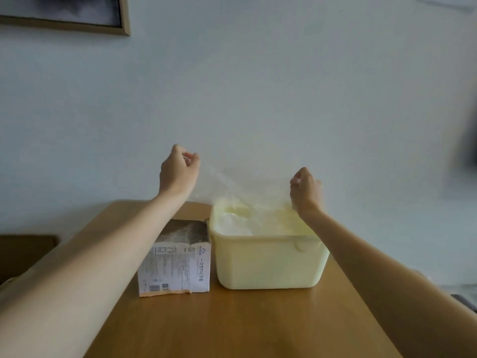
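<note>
Hanging into yellow tub (268, 262), clear film (245, 183) between hands (179, 171) (305, 188).

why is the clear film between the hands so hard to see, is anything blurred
Head view: the clear film is nearly lost against the pale wall, only faint sheen showing; the left hand and right hand pinching it are sharp; a dark smear blurs the right edge.

Torn white box (175, 267) standing on the brown wooden table (232, 326) — open at the top. High on the pale wall (258, 73) — corner of a framed picture (77, 14).
</note>
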Demonstrator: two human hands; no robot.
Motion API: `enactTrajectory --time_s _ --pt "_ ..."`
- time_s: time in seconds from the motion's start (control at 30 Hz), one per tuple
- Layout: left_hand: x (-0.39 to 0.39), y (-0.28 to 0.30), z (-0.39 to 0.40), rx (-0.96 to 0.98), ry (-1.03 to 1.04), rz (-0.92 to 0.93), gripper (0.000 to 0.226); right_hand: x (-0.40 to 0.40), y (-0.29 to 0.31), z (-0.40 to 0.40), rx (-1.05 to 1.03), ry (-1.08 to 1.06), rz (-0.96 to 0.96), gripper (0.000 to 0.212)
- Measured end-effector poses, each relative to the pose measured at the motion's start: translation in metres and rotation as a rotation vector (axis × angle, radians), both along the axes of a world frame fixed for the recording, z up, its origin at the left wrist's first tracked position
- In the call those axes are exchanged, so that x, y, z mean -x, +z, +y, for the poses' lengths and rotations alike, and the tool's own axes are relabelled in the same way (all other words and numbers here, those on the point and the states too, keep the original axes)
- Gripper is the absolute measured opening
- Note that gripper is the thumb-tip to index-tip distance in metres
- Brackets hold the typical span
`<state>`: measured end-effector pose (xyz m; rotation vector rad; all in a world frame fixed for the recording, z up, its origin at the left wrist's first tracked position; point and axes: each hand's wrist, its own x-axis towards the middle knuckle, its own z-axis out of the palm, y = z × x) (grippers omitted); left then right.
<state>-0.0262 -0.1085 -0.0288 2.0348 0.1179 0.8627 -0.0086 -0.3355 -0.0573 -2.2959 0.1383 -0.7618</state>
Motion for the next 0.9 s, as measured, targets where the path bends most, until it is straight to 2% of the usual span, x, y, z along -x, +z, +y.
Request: enactTrajectory --time_s 0.1,0.17,0.23,0.3,0.33,0.43,0.5,0.53,0.57,0.6,0.67,0.73,0.77,0.8,0.87,0.9 --pt "-0.001 0.004 -0.03 -0.307 -0.115 -0.144 0.016 -0.005 -0.003 -0.008 0.047 -0.013 0.045 0.016" --pt "-0.004 0.001 -0.047 -0.49 -0.327 -0.085 0.015 -0.008 -0.005 -0.011 0.084 0.004 0.083 0.015" --pt "-0.005 -0.011 -0.059 -0.706 -0.522 0.206 0.029 -0.009 -0.007 -0.013 0.144 0.018 0.158 0.014" --pt "-0.007 -0.028 -0.067 -0.889 -0.559 0.549 0.057 -0.007 -0.012 -0.017 0.24 0.011 0.258 0.016" --pt "-0.009 -0.036 -0.069 -0.949 -0.532 0.643 0.067 -0.005 -0.014 -0.019 0.302 -0.005 0.312 0.018" --pt "-0.02 -0.042 -0.076 -0.987 -0.502 0.69 0.077 -0.003 -0.012 -0.027 0.464 -0.028 0.412 0.024" --pt "-0.026 -0.042 -0.083 -1.03 -0.498 0.713 0.075 0.001 -0.004 -0.027 0.548 0.013 0.437 0.009" --pt "-0.028 -0.041 -0.086 -1.067 -0.486 0.721 0.075 0.002 0.0 -0.026 0.598 0.041 0.432 0.008" --pt "-0.03 -0.041 -0.088 -1.1 -0.478 0.731 0.075 0.003 0.005 -0.025 0.666 0.061 0.413 0.022" --pt "-0.031 -0.042 -0.088 -1.122 -0.473 0.753 0.075 0.006 0.01 -0.021 0.754 0.06 0.364 0.031" --pt "-0.037 -0.046 -0.088 -1.129 -0.492 0.8 0.073 0.01 0.016 -0.014 0.954 0.035 0.142 0.034" --pt "-0.04 -0.047 -0.089 -1.126 -0.511 0.818 0.07 0.01 0.018 -0.009 1.012 0.119 0.018 0.034" --pt "-0.04 -0.048 -0.09 -1.143 -0.514 0.813 0.067 0.008 0.016 -0.007 0.988 0.226 0.088 0.034" --pt "-0.04 -0.048 -0.091 -1.173 -0.504 0.803 0.065 0.009 0.015 -0.006 0.929 0.34 0.247 0.037" --pt "-0.037 -0.047 -0.096 -1.251 -0.459 0.787 0.06 0.01 0.009 -0.003 0.804 0.463 0.688 0.052" --pt "-0.037 -0.048 -0.098 -1.297 -0.431 0.78 0.055 0.008 0.004 -0.003 0.816 0.469 0.858 0.062"
